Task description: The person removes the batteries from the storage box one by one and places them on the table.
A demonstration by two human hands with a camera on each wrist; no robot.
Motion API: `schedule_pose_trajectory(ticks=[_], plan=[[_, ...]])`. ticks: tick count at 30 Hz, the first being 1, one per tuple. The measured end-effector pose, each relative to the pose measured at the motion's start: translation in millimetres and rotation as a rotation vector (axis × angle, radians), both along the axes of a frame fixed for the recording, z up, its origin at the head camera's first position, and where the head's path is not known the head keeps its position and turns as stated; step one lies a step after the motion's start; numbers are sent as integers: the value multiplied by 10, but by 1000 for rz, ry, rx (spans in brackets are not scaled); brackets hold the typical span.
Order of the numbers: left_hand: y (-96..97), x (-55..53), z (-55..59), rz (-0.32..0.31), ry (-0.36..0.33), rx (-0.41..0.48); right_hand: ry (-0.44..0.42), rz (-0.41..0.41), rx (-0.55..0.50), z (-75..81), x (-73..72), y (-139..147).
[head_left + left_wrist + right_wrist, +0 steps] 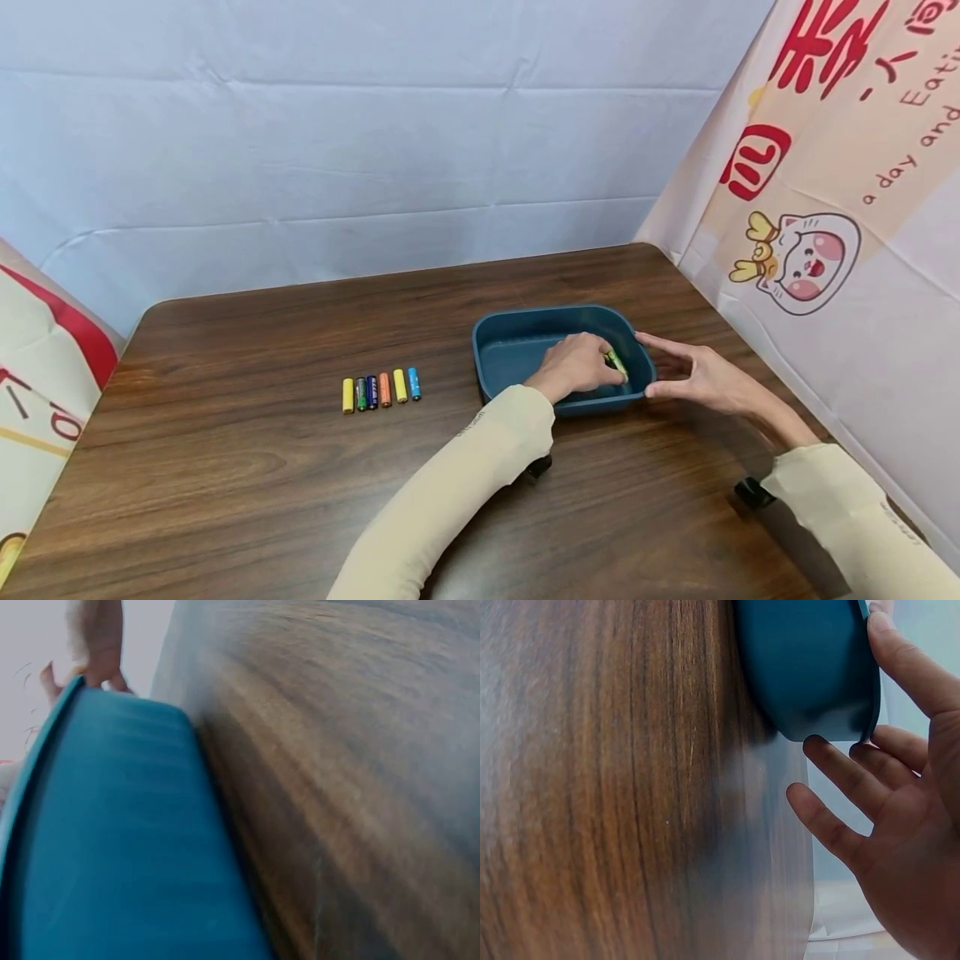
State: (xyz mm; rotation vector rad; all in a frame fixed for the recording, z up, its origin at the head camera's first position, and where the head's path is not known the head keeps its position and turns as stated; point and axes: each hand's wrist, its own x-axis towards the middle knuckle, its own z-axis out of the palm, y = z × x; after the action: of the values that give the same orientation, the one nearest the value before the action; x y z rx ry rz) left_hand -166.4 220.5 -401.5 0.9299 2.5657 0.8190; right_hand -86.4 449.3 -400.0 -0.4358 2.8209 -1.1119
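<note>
A dark blue plastic basin (517, 337) stands right of the table's middle. My left hand (577, 364) reaches over its near wall and pinches a green battery (617, 367) at the basin's right end, inside. Its fingers partly hide the battery, so whether another lies beside it I cannot tell. At the basin's right end, my right hand (708, 381) touches the outside with thumb and fingertips spread apart. The right wrist view shows the thumb (907, 664) at the rim and extended fingers by the outer wall. Only the basin's outside (135, 825) fills the left wrist view's left side.
Left of the basin, several batteries stand in a row on the brown wooden table (247, 467): yellow (348, 396), green, dark blue, orange (386, 389), yellow and light blue (414, 383). A white cloth (360, 150) hangs behind, and a printed cloth (847, 208) at the right.
</note>
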Motion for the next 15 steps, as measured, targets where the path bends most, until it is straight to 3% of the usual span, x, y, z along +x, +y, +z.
schedule_pose_trajectory(ticks=[7,15], plan=[[-226,-53,121,-5,-71,140,-2,-24,22,-23,-12,21],[-639,-76,340,-29,-71,201,-1,-25,26,-6,-5,-10]])
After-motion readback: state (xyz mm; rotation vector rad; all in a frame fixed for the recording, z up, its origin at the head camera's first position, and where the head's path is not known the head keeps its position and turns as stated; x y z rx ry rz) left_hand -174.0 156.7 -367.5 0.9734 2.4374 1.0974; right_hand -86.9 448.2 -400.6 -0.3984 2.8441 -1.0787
